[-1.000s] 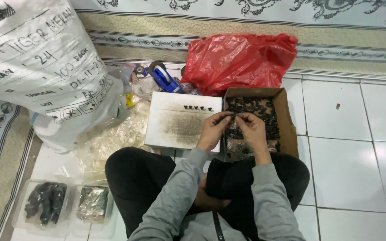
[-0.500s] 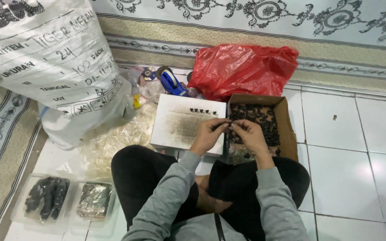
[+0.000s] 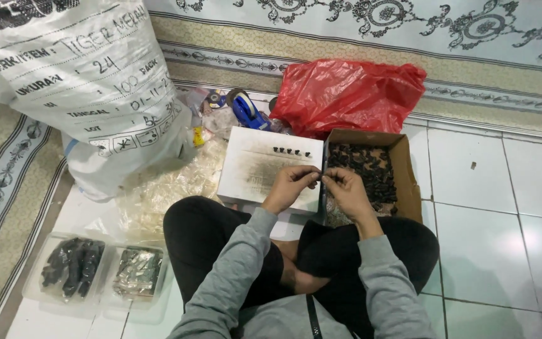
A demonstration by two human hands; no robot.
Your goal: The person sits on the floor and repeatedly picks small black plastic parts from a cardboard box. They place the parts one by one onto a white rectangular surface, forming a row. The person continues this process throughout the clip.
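**Small dark parts being handled over a white box lid**

A tiny dark piece [image 3: 321, 176] is being pinched between the fingertips of both hands at the centre of the frame, just above the seam where a white box lid [image 3: 252, 164] meets an open cardboard box [image 3: 405, 164]. The left hand [image 3: 291, 186] and the right hand [image 3: 345, 190] are being held close together, fingertips pressed onto the piece from either side; it is too small for its shape to be made out.

A short row of finished-looking dark pieces [image 3: 291, 151] is being kept along the upper edge of the lid, standing apart from one another. That row numbers only a handful, while the cardboard box to the right is being left filled with a heap of loose black parts [image 3: 365, 169], so the work is judged to be at an early stage, with most of the stock still untouched.

Towards the lower left of the frame, two clear plastic trays [image 3: 32, 285] are being used to hold bagged dark and silvery items. A large white printed sack [image 3: 76, 75] is being kept at the upper left, a red plastic bag [image 3: 346, 94] at the upper centre, and a blue tape dispenser [image 3: 246, 110] between them.
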